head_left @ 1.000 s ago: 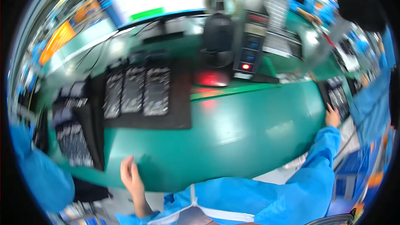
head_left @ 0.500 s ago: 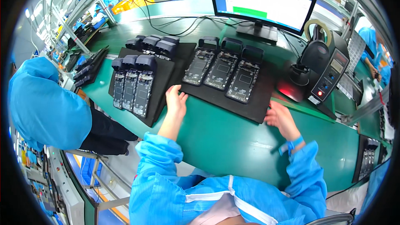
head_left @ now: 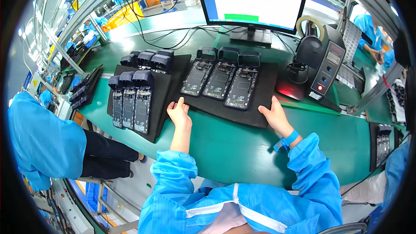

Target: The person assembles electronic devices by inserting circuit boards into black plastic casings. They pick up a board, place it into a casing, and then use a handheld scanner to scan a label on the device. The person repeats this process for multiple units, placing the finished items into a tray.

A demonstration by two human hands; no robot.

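In front of me lies a black flat mat (head_left: 267, 78) bearing three opened smartphones, the left one (head_left: 197, 78), the middle one (head_left: 219, 80) and the right one (head_left: 239, 89). Their inner boards show, and a dark raised cap (head_left: 249, 56) stands at the far end of each. My left hand (head_left: 180, 112) is at the mat's near left corner, thumb on the edge, the other fingers curled and partly hidden. At the near right corner my right hand (head_left: 276, 117) grips the mat, its thumb on top and its index finger along the side.
Left are stacked black mats (head_left: 161, 104) with more opened phones (head_left: 142, 109). A monitor (head_left: 255, 2) stands behind. To the right are a scanner on a stand (head_left: 308, 50), a control box (head_left: 329, 67) and another phone tray (head_left: 381, 147). A co-worker (head_left: 47, 141) stands at left.
My right hand has closed onto the mat's right corner, with its thumb now over the top. My left hand stays at the left corner. The whole view has shifted slightly.
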